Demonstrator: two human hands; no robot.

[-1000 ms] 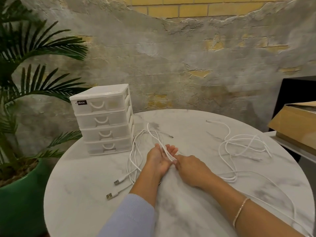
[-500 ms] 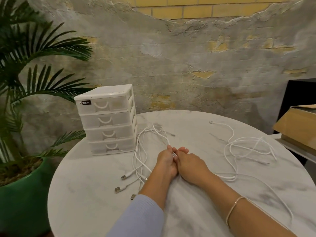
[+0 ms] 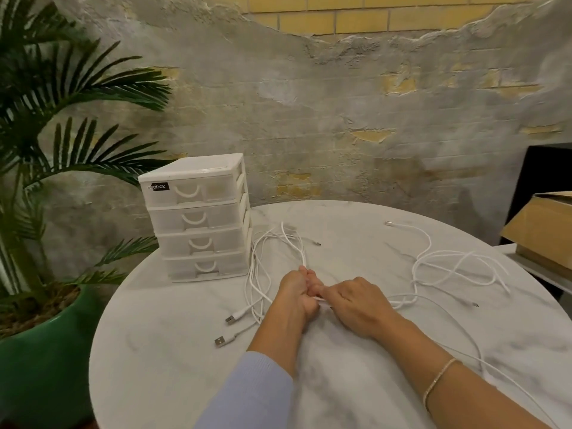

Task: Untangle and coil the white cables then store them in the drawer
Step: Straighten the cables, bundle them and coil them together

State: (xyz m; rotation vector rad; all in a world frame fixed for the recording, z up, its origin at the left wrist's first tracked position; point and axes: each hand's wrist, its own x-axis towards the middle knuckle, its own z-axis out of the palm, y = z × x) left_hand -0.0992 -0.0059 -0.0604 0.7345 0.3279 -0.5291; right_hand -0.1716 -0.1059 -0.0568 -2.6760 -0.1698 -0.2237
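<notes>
Beside the white drawer unit [image 3: 198, 218] on the marble table [image 3: 161, 335], a person's left hand [image 3: 297, 292] curls its fingers around a bundle of white cables [image 3: 263, 261], while the right hand [image 3: 353, 301] pinches a strand just beside it. Coiling appears barely begun; a second tangle [image 3: 455, 267] lies further right of the drawers, which are all closed. Next comes gathering loops evenly.

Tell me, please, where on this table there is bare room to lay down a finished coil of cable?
The marble table is bare at the near left, between the drawer unit, the two USB plugs and the rim. The far edge behind the cables is bare too. It is crowded around the left hand and right hand, and at the right, where the loose cable sprawls.
</notes>
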